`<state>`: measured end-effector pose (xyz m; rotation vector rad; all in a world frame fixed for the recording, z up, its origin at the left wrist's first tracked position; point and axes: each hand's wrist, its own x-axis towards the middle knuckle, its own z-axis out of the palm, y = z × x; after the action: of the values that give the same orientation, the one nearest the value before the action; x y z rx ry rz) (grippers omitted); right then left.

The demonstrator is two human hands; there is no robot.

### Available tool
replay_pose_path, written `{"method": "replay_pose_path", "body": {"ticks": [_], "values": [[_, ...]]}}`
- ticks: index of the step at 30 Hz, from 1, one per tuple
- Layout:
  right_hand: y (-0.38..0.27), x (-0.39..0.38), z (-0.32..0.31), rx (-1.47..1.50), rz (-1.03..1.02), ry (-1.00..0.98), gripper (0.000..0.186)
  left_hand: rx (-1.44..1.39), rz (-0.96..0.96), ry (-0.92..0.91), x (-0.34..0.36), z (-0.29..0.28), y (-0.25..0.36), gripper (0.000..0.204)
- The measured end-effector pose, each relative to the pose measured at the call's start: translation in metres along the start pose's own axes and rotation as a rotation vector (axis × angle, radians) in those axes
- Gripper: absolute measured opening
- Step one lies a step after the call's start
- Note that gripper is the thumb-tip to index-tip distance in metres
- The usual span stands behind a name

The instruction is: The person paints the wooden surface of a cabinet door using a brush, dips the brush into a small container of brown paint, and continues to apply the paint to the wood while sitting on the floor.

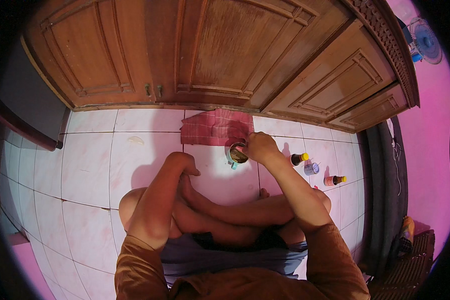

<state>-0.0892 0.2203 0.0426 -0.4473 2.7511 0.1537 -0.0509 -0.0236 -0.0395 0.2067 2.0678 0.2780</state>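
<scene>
In front of my crossed legs, a light-coloured mug (229, 156) with a pale green handle stands on the tiles and holds something brownish. My right hand (261, 148) is over the mug's right rim, fingers closed and reaching to its opening. A small pinkish bit shows at the fingertips; what they grip is too small to name. Just behind the mug lies a red checked cloth (212, 126). My left hand (181, 163) hangs bent at the wrist beside my shin, apart from the mug, its fingers mostly hidden.
Right of my right arm stand a dark bottle with a yellow cap (298, 159), a small bluish-white can (312, 168) and a red-labelled bottle (332, 180). A wooden cabinet (220, 50) borders the far side. A blue fan (426, 41) is at the far right.
</scene>
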Motion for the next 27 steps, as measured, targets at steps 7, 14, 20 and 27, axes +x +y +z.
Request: {"method": "replay_pose_path", "body": {"ticks": [7, 14, 20, 27], "values": [[0.009, -0.009, -0.019, 0.090, 0.025, -0.029, 0.048, 0.006, -0.008, 0.017, -0.003, 0.000, 0.003, 0.058], [0.066, -0.036, -0.013, 0.501, 0.046, 0.021, 0.040, 0.003, 0.013, 0.015, 0.010, 0.004, -0.002, 0.057], [0.093, -0.078, 0.019, 1.387, 0.294, -0.122, 0.028, 0.029, 0.005, 0.057, 0.010, 0.007, -0.005, 0.056], [0.032, -0.071, 0.018, 2.076, 0.130, -0.054, 0.018, 0.037, -0.020, 0.014, 0.008, 0.005, 0.000, 0.058]]}}
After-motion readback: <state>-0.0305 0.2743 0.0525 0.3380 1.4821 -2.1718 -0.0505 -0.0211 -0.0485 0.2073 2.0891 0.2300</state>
